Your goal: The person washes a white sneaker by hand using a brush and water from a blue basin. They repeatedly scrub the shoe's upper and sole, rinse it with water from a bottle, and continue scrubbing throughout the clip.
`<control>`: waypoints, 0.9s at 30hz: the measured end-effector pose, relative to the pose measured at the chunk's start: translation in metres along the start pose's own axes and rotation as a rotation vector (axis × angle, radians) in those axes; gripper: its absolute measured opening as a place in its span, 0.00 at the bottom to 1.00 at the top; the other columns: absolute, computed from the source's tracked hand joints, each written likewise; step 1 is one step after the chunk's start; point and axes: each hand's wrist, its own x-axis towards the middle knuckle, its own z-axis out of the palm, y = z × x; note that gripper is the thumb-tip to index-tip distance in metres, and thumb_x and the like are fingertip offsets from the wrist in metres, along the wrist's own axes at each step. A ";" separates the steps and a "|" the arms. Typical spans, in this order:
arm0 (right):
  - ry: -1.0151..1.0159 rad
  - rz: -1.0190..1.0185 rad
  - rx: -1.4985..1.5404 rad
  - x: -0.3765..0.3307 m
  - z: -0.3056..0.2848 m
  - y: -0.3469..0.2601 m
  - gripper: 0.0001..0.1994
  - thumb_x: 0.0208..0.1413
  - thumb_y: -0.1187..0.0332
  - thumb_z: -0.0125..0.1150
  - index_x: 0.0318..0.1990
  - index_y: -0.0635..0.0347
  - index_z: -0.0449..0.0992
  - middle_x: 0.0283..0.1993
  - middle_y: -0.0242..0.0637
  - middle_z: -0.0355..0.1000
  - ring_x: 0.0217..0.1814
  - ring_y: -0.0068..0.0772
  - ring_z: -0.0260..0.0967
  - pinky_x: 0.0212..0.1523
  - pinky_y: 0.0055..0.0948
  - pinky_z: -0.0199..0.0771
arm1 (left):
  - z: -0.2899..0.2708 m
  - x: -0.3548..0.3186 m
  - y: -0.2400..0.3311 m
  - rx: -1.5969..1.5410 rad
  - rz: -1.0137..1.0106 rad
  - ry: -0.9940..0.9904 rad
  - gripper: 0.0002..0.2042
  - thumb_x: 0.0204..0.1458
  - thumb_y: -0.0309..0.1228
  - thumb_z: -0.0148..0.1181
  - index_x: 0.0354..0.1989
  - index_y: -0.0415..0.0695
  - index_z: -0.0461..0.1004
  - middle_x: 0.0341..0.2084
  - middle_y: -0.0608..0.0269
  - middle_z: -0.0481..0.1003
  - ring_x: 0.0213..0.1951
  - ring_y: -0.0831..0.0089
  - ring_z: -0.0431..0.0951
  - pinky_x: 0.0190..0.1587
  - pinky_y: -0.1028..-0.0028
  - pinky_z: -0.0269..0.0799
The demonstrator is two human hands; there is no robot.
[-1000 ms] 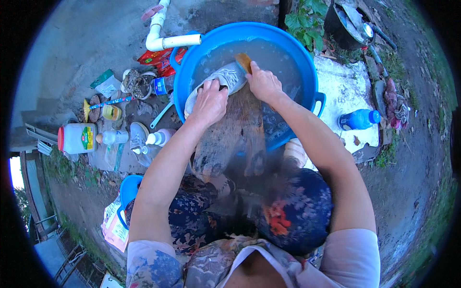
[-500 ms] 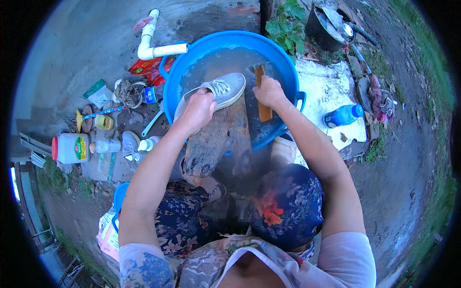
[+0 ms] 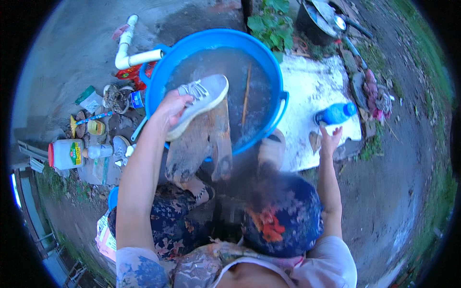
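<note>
My left hand (image 3: 172, 108) grips a grey lace-up sneaker (image 3: 201, 98) by its heel end, resting it on a worn wooden board (image 3: 201, 144) that leans into a big blue tub (image 3: 276, 81) of soapy water. A wooden-handled brush (image 3: 246, 96) floats loose in the water. My right hand (image 3: 329, 139) is stretched out to the right with fingers spread, just below a blue plastic bottle (image 3: 335, 114) lying on a white slab (image 3: 312, 86). It holds nothing.
A white pipe (image 3: 129, 53) runs behind the tub on the left. A white jug with red cap (image 3: 67, 153), small jars and a toothbrush litter the ground at left. A dark pot (image 3: 317, 19) and green plants stand at the back. Dirt ground lies to the right.
My right hand let go of the brush, which now floats in the tub, and swung right toward the blue bottle. My left hand kept the sneaker on the board.
</note>
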 end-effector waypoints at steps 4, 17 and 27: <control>-0.162 -0.067 0.162 0.016 0.021 0.005 0.44 0.34 0.70 0.75 0.62 0.64 0.56 0.59 0.42 0.60 0.61 0.37 0.56 0.61 0.36 0.54 | 0.010 -0.012 0.003 -0.498 0.038 0.116 0.18 0.50 0.18 0.48 0.52 0.36 0.66 0.44 0.53 0.74 0.44 0.64 0.76 0.48 0.67 0.72; -0.551 -0.386 0.086 0.029 0.022 -0.180 0.27 0.31 0.71 0.70 0.46 0.65 0.71 0.39 0.36 0.72 0.39 0.31 0.70 0.43 0.29 0.69 | 0.013 -0.018 -0.012 -0.883 0.170 -0.096 0.20 0.46 0.15 0.43 0.51 0.26 0.61 0.49 0.43 0.68 0.51 0.54 0.70 0.56 0.57 0.66; -0.746 -1.505 -0.790 -0.065 0.055 -0.420 0.30 0.29 0.73 0.64 0.49 0.61 0.68 0.43 0.46 0.68 0.50 0.49 0.66 0.52 0.39 0.66 | 0.017 -0.067 0.007 -1.206 0.405 -0.174 0.24 0.63 0.44 0.35 0.59 0.38 0.60 0.57 0.54 0.65 0.59 0.59 0.64 0.63 0.58 0.54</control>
